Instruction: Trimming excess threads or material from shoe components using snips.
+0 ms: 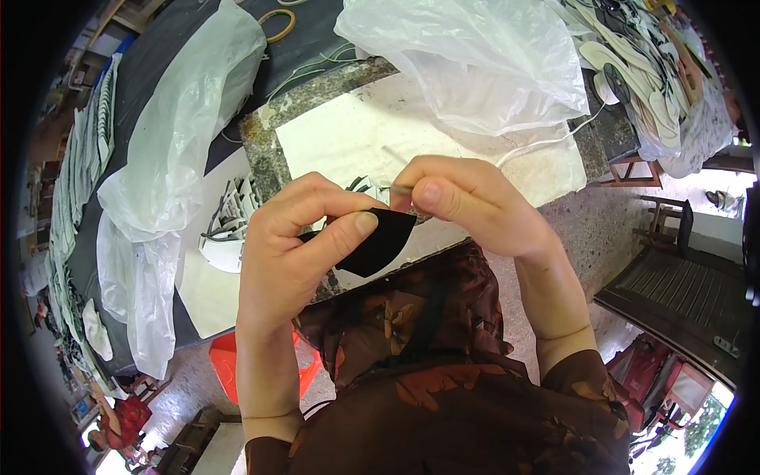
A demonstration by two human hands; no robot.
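A black curved piece of flat, cloth-like material [378,244] is pinched between the thumb and fingers of my left hand [297,233], over the near side of the work board. Close to its upper right corner, my right hand [467,202] has thumb and forefinger pressed together. A thin greyish thing [401,190] shows between those fingertips; its kind is too small to tell. Behind my hands, several dark strips [362,186] are partly hidden. Left of my left hand lies a bunch of white, dark-edged cut pieces [229,218].
A cream sheet [324,142] covers the stone-like board [265,154]. Crumpled clear plastic bags [475,71] lie behind and to the left. White sole-shaped pieces [621,51] and a dark spool [616,83] with white cord are at far right. A red stool [225,368] stands below.
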